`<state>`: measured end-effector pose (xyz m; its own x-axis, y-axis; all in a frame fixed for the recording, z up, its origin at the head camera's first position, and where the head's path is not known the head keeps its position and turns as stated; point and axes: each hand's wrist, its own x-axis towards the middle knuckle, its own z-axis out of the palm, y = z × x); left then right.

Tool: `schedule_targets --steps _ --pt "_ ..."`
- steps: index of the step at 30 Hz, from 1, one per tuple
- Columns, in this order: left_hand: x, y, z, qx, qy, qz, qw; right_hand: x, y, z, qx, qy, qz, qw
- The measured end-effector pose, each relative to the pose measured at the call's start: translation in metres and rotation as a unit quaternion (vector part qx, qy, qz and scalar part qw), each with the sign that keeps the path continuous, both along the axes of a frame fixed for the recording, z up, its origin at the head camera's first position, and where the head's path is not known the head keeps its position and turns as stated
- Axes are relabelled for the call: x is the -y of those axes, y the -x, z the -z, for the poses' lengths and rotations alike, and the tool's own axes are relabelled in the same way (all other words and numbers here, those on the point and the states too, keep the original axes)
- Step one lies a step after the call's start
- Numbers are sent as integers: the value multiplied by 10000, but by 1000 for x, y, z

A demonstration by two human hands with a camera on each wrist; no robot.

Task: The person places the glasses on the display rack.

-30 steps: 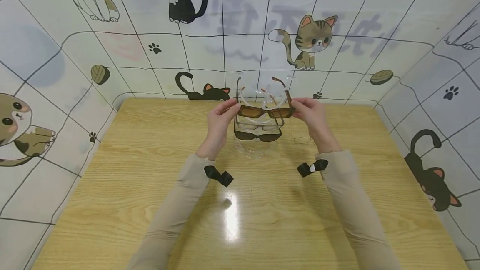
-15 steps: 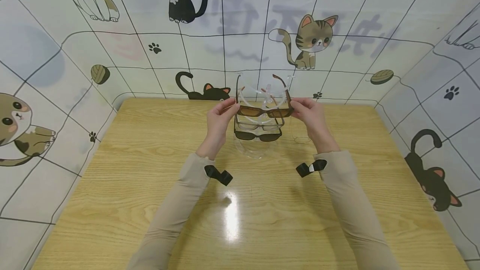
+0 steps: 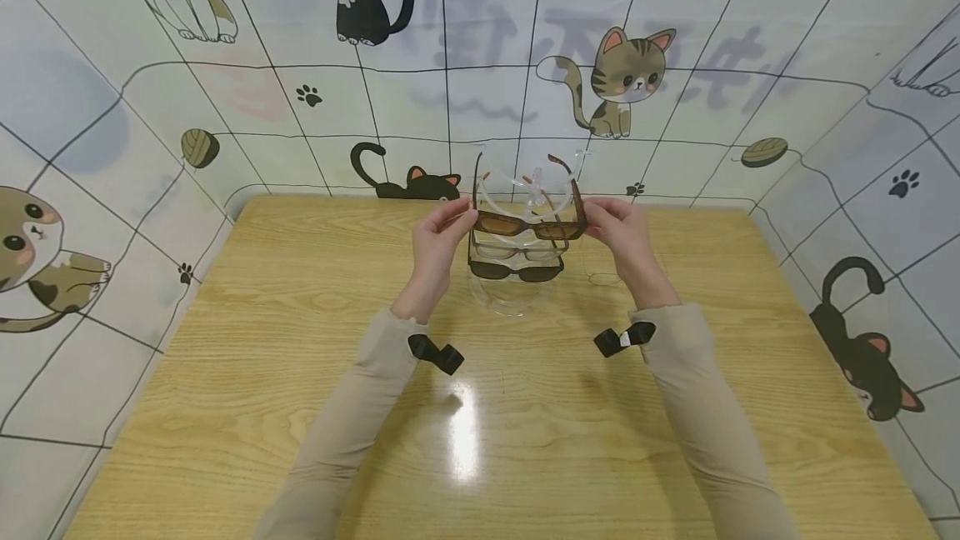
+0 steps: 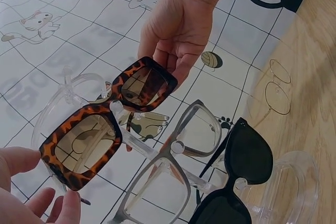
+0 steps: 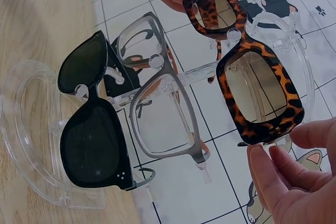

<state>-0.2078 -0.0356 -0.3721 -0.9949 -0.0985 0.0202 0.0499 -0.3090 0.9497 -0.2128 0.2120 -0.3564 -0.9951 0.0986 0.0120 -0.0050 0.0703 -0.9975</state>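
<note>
Both hands hold tortoiseshell sunglasses [image 3: 532, 226] at the upper part of a clear display stand [image 5: 31, 129]. My left hand [image 3: 435, 248] pinches their left corner between thumb and fingers. At the other corner, my right hand [image 3: 624, 244] pinches the frame beside the hinge. The bridge lies at a clear peg [image 4: 116, 107] of the stand; whether its weight rests there I cannot tell. Below hang grey clear-lens eyeglasses [image 5: 167, 77], and lower still black sunglasses [image 5: 94, 142]. The temples of the tortoiseshell pair point back toward the wall.
Thin wire-rimmed glasses [image 4: 278, 95] lie on the wooden table [image 3: 300, 340], right of the stand. A wall cover with cartoon cats [image 3: 630, 82] rises directly behind the stand and along both sides. Black wrist cameras [image 3: 437, 354] sit on the sleeves.
The tortoiseshell sunglasses shift up a touch, then back down slightly, with both hands still holding their corners. The other glasses and the stand look unmoved.
</note>
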Motion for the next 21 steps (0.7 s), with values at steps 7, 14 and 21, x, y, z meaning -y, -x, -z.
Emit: schedule_targets --steps 7,14,21 --pt "2 -4 6 -93 161 -127 9997 -4 -5 0 89 4 -59 9999" --pt "5 -15 15 133 263 -100 9995 -10 -15 5 127 168 -34 9998" --pt "3 -27 27 155 510 -183 9984 -20 -29 11 178 246 -106 9995"
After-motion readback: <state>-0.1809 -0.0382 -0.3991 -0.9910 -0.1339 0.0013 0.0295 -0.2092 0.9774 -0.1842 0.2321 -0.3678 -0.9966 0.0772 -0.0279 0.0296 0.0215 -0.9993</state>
